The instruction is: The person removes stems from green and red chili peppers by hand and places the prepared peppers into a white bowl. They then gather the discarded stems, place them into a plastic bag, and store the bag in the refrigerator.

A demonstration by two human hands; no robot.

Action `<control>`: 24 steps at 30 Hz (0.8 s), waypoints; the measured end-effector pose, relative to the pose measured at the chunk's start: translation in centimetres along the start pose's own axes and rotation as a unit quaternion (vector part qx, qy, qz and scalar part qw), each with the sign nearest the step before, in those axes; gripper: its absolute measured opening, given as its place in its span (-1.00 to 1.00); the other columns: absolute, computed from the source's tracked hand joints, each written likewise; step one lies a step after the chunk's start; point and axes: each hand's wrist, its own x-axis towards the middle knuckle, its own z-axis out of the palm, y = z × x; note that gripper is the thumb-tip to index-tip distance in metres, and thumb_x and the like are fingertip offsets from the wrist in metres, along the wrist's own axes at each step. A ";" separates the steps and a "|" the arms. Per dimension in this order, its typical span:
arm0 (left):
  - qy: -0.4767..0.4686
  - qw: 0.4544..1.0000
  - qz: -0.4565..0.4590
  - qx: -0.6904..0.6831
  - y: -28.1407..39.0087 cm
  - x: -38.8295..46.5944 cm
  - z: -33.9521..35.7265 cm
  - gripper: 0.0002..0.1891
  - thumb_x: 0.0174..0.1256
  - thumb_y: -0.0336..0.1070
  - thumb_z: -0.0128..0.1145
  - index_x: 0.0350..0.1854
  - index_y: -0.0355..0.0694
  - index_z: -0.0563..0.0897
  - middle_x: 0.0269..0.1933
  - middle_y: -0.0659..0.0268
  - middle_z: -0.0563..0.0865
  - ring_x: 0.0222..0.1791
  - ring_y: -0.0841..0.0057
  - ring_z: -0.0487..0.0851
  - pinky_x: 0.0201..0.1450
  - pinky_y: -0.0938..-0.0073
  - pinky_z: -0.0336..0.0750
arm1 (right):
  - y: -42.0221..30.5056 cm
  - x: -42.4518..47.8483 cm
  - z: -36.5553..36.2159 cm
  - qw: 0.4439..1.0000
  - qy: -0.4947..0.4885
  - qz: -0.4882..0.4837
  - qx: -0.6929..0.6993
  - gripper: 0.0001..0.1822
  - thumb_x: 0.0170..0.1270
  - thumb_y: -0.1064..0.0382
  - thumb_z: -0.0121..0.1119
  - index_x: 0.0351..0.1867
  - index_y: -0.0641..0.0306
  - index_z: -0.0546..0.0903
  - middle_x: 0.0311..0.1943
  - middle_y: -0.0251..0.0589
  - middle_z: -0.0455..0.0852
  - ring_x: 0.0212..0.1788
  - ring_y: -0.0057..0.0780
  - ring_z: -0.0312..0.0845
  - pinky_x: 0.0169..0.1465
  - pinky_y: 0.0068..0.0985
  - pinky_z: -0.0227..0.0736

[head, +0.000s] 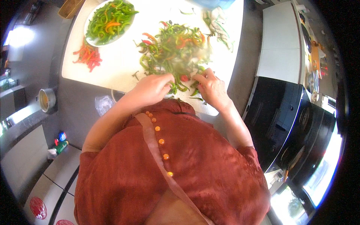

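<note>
A spread heap of green pepper strips (171,50), with some red and orange ones among them, covers the middle of the white table (121,64). At its near edge my left hand (156,88) pinches green pepper strips between thumb and fingers. My right hand (209,87) is bent over the heap's near right edge, fingertips together at a green piece; whether it grips that piece is unclear. A red piece (184,78) lies between the hands. Farther left stands a white bowl (87,36) full of green strips with a few orange ones, beside a small pile of red pepper strips (89,57).
A crumpled cloth or bag (219,25) lies at the table's right, and a blue item (215,3) at its far edge. A clear plastic bag (103,104) hangs near the front edge. Dark cabinets (272,121) stand to the right, and a metal pot (47,100) is at left.
</note>
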 end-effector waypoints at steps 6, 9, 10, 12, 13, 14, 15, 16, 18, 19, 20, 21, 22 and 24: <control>0.088 0.986 0.004 0.139 -3.2 2.3 0.6 -0.83 0.17 -0.37 0.18 -0.20 -0.24 0.57 -0.33 0.11 0.68 -0.35 0.20 0.67 -0.35 0.23 0.53 | 0.5 2.3 0.7 0.951 0.167 0.026 0.258 -0.80 0.21 0.39 0.17 -0.13 0.19 0.64 -0.26 -0.21 0.64 -0.42 -0.51 0.51 -0.36 -0.57 0.43; 0.040 0.977 -0.195 -0.076 -0.6 3.6 -2.6 -0.83 0.22 -0.37 0.20 -0.19 -0.27 0.57 -0.36 0.21 0.68 -0.38 0.44 0.65 -0.32 0.39 0.52 | -0.4 3.1 -0.5 0.907 0.184 0.122 0.359 -0.80 0.24 0.37 0.18 -0.10 0.23 0.65 -0.20 -0.18 0.68 -0.41 -0.58 0.53 -0.35 -0.64 0.44; 0.148 0.981 -0.085 -0.092 -2.6 3.7 -1.8 -0.80 0.26 -0.33 0.21 -0.16 -0.31 0.59 -0.37 0.29 0.65 -0.34 0.62 0.58 -0.24 0.53 0.48 | -1.0 3.1 -0.8 0.922 0.202 0.117 0.310 -0.79 0.22 0.37 0.20 -0.10 0.24 0.65 -0.21 -0.17 0.68 -0.41 -0.57 0.54 -0.34 -0.63 0.45; 0.191 0.967 -0.054 -0.159 -2.5 3.6 -2.2 -0.76 0.26 -0.31 0.22 -0.10 -0.31 0.58 -0.41 0.31 0.64 -0.53 0.69 0.53 -0.44 0.61 0.45 | -2.2 2.8 -1.2 0.944 0.232 0.103 0.211 -0.76 0.19 0.36 0.23 -0.08 0.24 0.64 -0.22 -0.16 0.67 -0.39 -0.54 0.56 -0.33 -0.60 0.47; 0.213 0.957 -0.039 -0.192 -2.0 3.6 -2.7 -0.74 0.26 -0.30 0.23 -0.07 -0.31 0.58 -0.42 0.32 0.64 -0.63 0.72 0.50 -0.54 0.64 0.43 | -2.6 2.4 -0.8 0.954 0.189 0.077 0.218 -0.74 0.17 0.36 0.25 -0.08 0.22 0.64 -0.23 -0.16 0.67 -0.39 -0.52 0.57 -0.32 -0.58 0.48; 0.197 0.949 -0.093 -0.228 -1.6 3.6 -3.3 -0.71 0.29 -0.25 0.21 -0.05 -0.32 0.59 -0.35 0.31 0.67 -0.58 0.71 0.54 -0.52 0.63 0.45 | -2.9 1.7 -0.1 0.962 0.146 0.050 0.223 -0.73 0.15 0.35 0.27 -0.08 0.20 0.65 -0.24 -0.16 0.67 -0.39 -0.50 0.58 -0.31 -0.56 0.50; 0.187 0.956 -0.068 -0.214 -1.7 3.6 -3.3 -0.72 0.29 -0.25 0.21 -0.05 -0.32 0.59 -0.32 0.30 0.68 -0.56 0.70 0.56 -0.51 0.63 0.46 | -3.4 1.0 0.4 0.968 0.100 0.024 0.228 -0.72 0.13 0.34 0.29 -0.08 0.18 0.65 -0.25 -0.16 0.66 -0.38 -0.48 0.59 -0.30 -0.53 0.51; 0.180 0.962 -0.043 -0.199 -1.9 3.8 -3.3 -0.72 0.28 -0.26 0.21 -0.06 -0.32 0.60 -0.29 0.29 0.69 -0.54 0.69 0.57 -0.50 0.63 0.47 | -4.6 0.5 0.8 0.974 0.077 0.003 0.211 -0.71 0.10 0.34 0.30 -0.09 0.15 0.66 -0.28 -0.17 0.65 -0.38 -0.41 0.60 -0.30 -0.50 0.52; 0.164 0.975 -0.013 -0.152 -2.3 4.0 -3.1 -0.71 0.28 -0.26 0.21 -0.06 -0.33 0.61 -0.20 0.24 0.72 -0.50 0.66 0.61 -0.44 0.62 0.50 | -5.8 0.2 3.1 0.989 0.091 -0.046 0.110 -0.72 0.07 0.26 0.29 -0.13 0.03 0.65 -0.29 -0.24 0.61 -0.37 -0.22 0.63 -0.25 -0.33 0.55; 0.179 0.971 -0.009 -0.156 -2.3 3.8 -3.1 -0.71 0.28 -0.26 0.22 -0.05 -0.32 0.61 -0.19 0.24 0.72 -0.49 0.65 0.62 -0.43 0.62 0.51 | -5.6 0.2 3.7 0.988 0.090 -0.029 0.118 -0.76 0.07 0.31 0.27 -0.18 0.07 0.65 -0.31 -0.20 0.61 -0.34 -0.19 0.62 -0.25 -0.33 0.53; 0.193 0.968 -0.006 -0.161 -2.4 3.5 -3.2 -0.71 0.27 -0.26 0.22 -0.04 -0.31 0.61 -0.17 0.24 0.72 -0.48 0.64 0.62 -0.41 0.61 0.51 | -5.4 0.3 4.0 0.988 0.090 -0.011 0.126 -0.79 0.06 0.36 0.25 -0.22 0.11 0.65 -0.33 -0.17 0.61 -0.31 -0.16 0.60 -0.25 -0.34 0.51; 0.207 0.965 -0.002 -0.163 -2.8 3.3 -3.3 -0.71 0.27 -0.26 0.22 -0.04 -0.31 0.62 -0.16 0.24 0.73 -0.48 0.63 0.63 -0.40 0.61 0.52 | -5.0 0.5 4.4 0.987 0.091 0.006 0.135 -0.82 0.06 0.42 0.23 -0.27 0.15 0.65 -0.34 -0.13 0.60 -0.27 -0.13 0.59 -0.25 -0.34 0.48; 0.254 0.953 0.031 -0.161 -3.4 3.0 -3.4 -0.70 0.32 -0.20 0.18 -0.09 -0.35 0.59 -0.34 0.27 0.69 -0.55 0.64 0.55 -0.50 0.61 0.44 | -4.3 0.9 4.8 0.982 0.136 0.012 0.130 -0.84 0.06 0.46 0.16 -0.30 0.19 0.63 -0.37 -0.09 0.60 -0.33 -0.12 0.58 -0.28 -0.31 0.48; 0.211 0.892 -0.096 -0.388 -3.8 1.2 -5.0 -0.69 0.36 -0.15 0.13 -0.14 -0.36 0.56 -0.47 0.33 0.59 -0.59 0.65 0.46 -0.55 0.61 0.34 | -2.7 1.2 4.4 0.958 0.169 0.027 0.228 -0.88 0.16 0.47 0.15 -0.27 0.25 0.62 -0.39 -0.21 0.63 -0.49 -0.45 0.53 -0.39 -0.51 0.44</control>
